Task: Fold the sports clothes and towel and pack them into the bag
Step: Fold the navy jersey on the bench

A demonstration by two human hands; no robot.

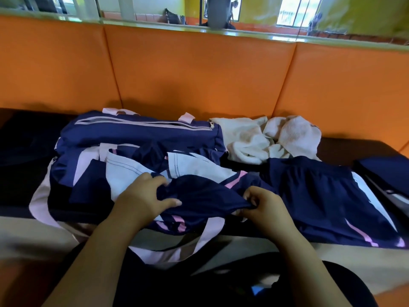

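Note:
A navy and pink sports bag (137, 134) lies on the dark bench, its top zipper running left to right. A navy, white and pink sports shirt (199, 196) is draped over the bag's front. My left hand (143, 196) grips a fold of this shirt between thumb and fingers. My right hand (263, 207) pinches the shirt's navy edge close by. Navy shorts (327, 196) with white and pink stripes lie flat to the right. A crumpled white towel (265, 138) sits behind the shorts, beside the bag.
An orange padded backrest (199, 74) rises behind the bench. Another dark folded item (385, 173) lies at the far right edge. The bag's pink strap (177, 251) hangs over the bench's front edge toward my lap.

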